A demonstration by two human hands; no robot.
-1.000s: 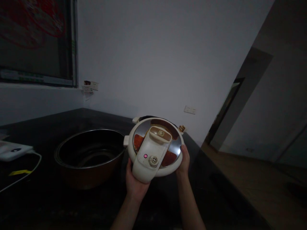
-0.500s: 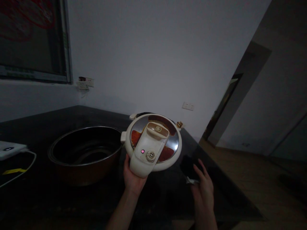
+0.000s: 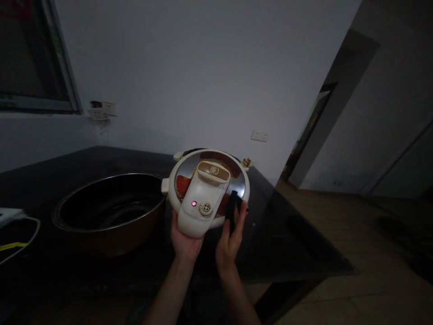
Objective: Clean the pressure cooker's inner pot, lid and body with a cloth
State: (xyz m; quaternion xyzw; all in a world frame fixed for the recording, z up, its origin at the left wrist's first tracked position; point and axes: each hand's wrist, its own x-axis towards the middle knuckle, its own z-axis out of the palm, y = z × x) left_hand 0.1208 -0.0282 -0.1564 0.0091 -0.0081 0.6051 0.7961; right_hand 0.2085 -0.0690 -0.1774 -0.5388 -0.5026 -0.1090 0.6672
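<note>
A white cooker lid [image 3: 238,176] with a shiny metal face, brown-red patches, a raised handle and a round valve is held up, tilted towards me. My left hand [image 3: 185,241] grips it from below, at the rounded end of its white middle piece. A black cloth [image 3: 232,205] is pinched in my right hand [image 3: 230,246] and lies against the lid's lower right edge. The fingers partly hide the cloth. Left of the lid, a large round pot [image 3: 108,230], dark inside and brown outside, rests on the black countertop [image 3: 270,253].
A white device [image 3: 10,215] with a cable and a yellow strip [image 3: 13,246] lie at the left edge. Wall sockets [image 3: 260,136] are behind the counter, with more sockets [image 3: 101,110] near the window. Tiled floor [image 3: 338,225] runs along the counter's right side.
My right hand has moved left with the black cloth, from beside the lid onto its lower right edge. The left hand still holds the lid. The whole view has shifted slightly.
</note>
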